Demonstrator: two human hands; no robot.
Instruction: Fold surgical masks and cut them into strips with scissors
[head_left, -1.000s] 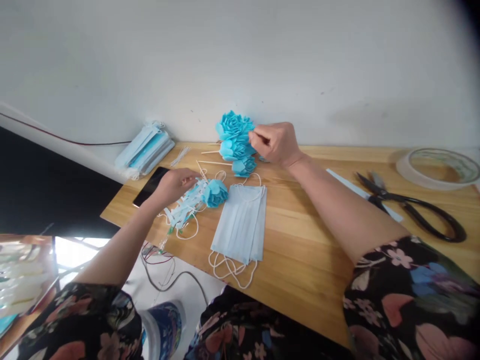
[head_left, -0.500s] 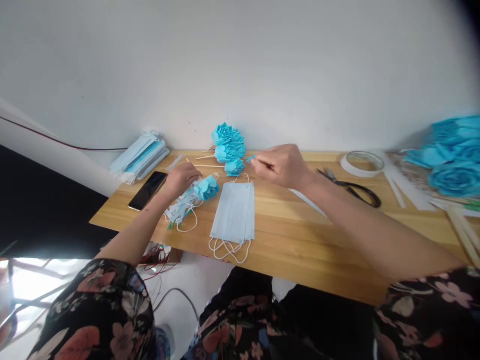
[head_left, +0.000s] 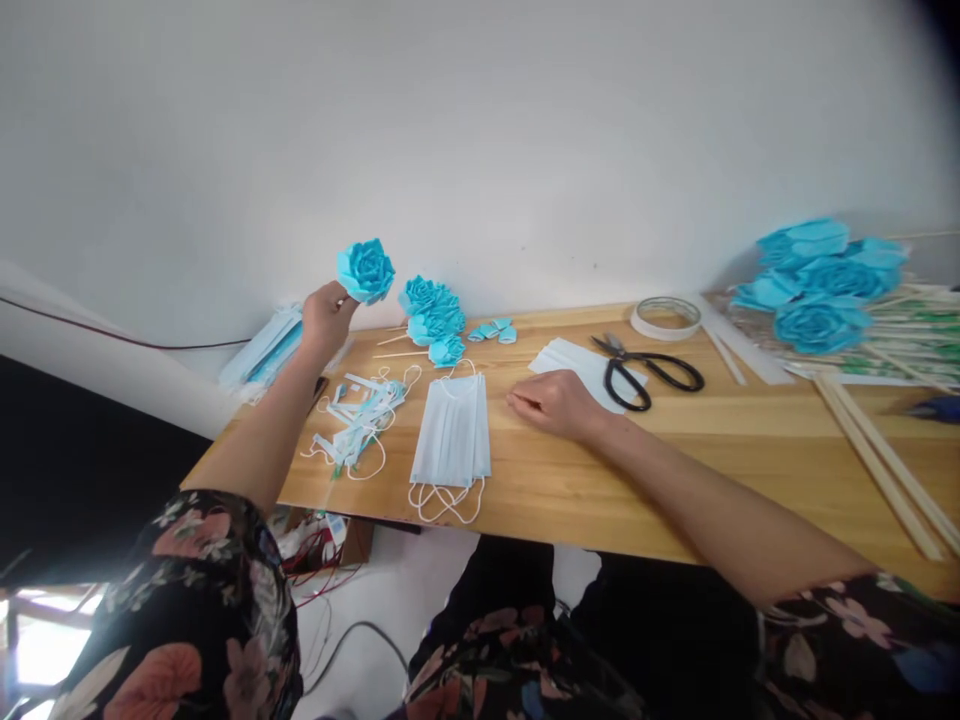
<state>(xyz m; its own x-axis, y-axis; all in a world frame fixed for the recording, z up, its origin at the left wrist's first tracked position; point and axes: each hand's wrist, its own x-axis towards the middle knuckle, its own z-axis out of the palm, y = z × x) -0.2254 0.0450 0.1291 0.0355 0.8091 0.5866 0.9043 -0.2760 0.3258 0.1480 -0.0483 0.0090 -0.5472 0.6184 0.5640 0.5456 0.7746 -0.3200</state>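
Note:
My left hand is raised above the table's left side, its fingers closed on a blue crepe-paper flower just below the bloom; the stem is hidden. My right hand rests on the table in a loose fist, with nothing visible in it. Left of this fist lies a stack of light blue face masks with white ear loops. Cut mask strips and loops lie below my left hand. Several finished blue flowers on sticks lie by the wall, beside some small blue petal pieces.
Black-handled scissors lie partly over white sheets. Behind them is a roll of white tape. More blue flowers and pale sticks are at the right. Another mask pile stands against the wall at the left.
My left hand has lifted the blue flower up from the cut strips. My right hand has drawn back from the blue petal pieces toward me, leaving them on the table.

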